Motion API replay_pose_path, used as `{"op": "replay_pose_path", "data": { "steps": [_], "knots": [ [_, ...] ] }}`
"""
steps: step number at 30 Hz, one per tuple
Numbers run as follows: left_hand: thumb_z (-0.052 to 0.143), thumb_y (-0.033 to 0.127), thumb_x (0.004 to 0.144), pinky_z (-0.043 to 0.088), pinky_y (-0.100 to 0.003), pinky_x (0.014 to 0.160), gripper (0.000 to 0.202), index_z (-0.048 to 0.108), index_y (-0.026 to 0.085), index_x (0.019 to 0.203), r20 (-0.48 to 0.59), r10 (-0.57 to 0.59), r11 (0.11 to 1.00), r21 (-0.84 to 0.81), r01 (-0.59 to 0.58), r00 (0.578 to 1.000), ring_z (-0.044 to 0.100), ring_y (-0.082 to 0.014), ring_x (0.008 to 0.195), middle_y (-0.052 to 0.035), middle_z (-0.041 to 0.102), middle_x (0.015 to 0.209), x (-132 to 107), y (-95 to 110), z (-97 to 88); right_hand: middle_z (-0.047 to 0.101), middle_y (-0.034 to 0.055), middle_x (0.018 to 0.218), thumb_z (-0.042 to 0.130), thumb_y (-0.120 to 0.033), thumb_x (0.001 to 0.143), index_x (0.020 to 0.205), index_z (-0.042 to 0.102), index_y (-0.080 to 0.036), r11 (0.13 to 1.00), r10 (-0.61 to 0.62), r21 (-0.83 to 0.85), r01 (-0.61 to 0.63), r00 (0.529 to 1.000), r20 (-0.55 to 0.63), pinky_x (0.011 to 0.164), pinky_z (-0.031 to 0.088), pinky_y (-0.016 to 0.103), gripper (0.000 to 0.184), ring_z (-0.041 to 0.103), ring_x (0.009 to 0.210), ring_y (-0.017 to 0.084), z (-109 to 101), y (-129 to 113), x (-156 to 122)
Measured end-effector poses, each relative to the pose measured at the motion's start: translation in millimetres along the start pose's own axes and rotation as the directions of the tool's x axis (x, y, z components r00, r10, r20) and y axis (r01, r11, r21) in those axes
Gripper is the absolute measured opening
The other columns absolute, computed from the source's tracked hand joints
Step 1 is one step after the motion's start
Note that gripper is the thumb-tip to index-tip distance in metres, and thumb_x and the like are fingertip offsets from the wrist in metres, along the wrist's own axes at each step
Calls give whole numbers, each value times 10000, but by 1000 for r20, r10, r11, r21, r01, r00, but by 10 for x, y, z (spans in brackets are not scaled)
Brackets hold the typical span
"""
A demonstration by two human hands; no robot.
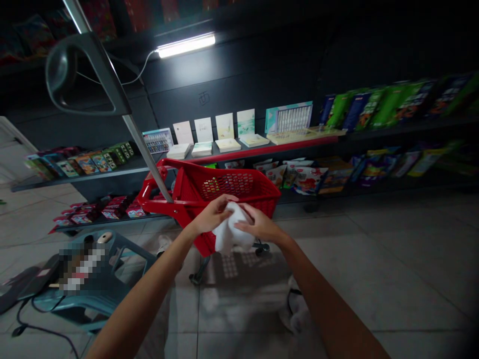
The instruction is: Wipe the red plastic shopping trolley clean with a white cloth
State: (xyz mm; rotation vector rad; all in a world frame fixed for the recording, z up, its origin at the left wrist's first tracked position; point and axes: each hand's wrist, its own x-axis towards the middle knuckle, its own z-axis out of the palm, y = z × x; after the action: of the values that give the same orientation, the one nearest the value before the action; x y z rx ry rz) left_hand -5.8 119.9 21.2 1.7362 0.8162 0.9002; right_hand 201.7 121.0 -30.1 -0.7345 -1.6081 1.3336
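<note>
Both my hands hold a crumpled white cloth [235, 232] in front of the near side of a red shopping cart [258, 199]. My left hand [213, 215] grips the cloth's upper left part, its fingers bent over the top. On the other side my right hand [259, 223] pinches the cloth, thumb in front and fingers behind. The lower edge of the cloth hangs loose. A metal pole [144, 154] with a dark loop handle [90, 75] rises at the cart's handle end.
Behind the cart, a shelf [295, 148] carries books [224, 125] and marker sets; bagged goods [309, 179] sit below. A lit tube lamp [187, 46] hangs above. At left stands a blue-green plastic stool [123, 259] with items and cables. My shoes show on the tiled floor [374, 279].
</note>
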Motion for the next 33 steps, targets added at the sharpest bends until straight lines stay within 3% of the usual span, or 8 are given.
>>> {"op": "replay_pose_path", "data": {
  "steps": [3,6,10,12,16,19,25,33],
  "knots": [
    [617,356,909,464,-319,901,390,620,229,1277,-34,77,934,352,-60,996,639,-195,927,-76,691,1087,4,29,-39,762,43,837,822,-335,690,983,749,-141,988,145,-46,-147,989,-38,631,533,275,359,661,701,195,7,100,59],
    [608,383,921,408,-395,1018,332,672,238,1213,-166,140,658,752,34,976,623,-280,1109,-119,691,1167,-34,73,-220,758,69,877,775,-439,727,1011,732,-126,998,68,12,-69,899,-432,671,543,313,425,677,748,230,-155,164,151],
    [580,562,913,413,-460,987,442,749,162,996,-370,-21,251,897,363,929,651,-375,1097,-209,719,1046,-106,116,-527,701,166,1227,620,-473,857,1254,649,-124,967,-253,-245,71,381,-889,955,519,421,529,662,1105,296,-481,227,267],
    [446,643,948,445,-447,915,595,765,141,927,-390,-138,95,910,404,911,689,-375,1014,-227,735,972,-119,132,-627,660,201,1303,552,-402,902,1334,606,-105,921,-359,-387,-55,274,-892,1034,473,453,527,624,1203,311,-556,317,331],
    [241,680,983,472,-402,812,766,789,146,942,-296,-200,-78,955,286,934,724,-346,941,-220,758,958,-106,167,-694,656,199,1328,491,-182,890,1304,652,-104,770,-329,-573,-279,597,-732,1123,400,518,451,571,1292,332,-246,613,502],
    [229,682,983,475,-385,771,781,799,149,970,-274,-186,-127,959,254,943,737,-329,905,-204,769,937,-93,177,-701,602,128,1440,454,-103,902,1324,664,-165,625,-381,-771,-123,814,-439,1225,288,519,476,464,1415,293,284,746,607],
    [281,692,969,466,-380,749,767,807,134,981,-288,-159,-144,953,266,944,741,-321,883,-206,769,905,-125,102,-766,576,53,1483,399,-49,905,1474,530,-192,543,-537,-803,245,837,-108,1278,229,450,601,485,1417,196,860,646,658],
    [216,712,966,452,-378,776,797,813,184,962,-333,-121,-91,942,324,935,730,-314,914,-190,772,941,-167,50,-899,521,67,1532,381,54,768,1477,534,-195,375,-439,-918,129,897,-54,1272,236,474,767,414,1470,198,25,809,540]
  ]
}}
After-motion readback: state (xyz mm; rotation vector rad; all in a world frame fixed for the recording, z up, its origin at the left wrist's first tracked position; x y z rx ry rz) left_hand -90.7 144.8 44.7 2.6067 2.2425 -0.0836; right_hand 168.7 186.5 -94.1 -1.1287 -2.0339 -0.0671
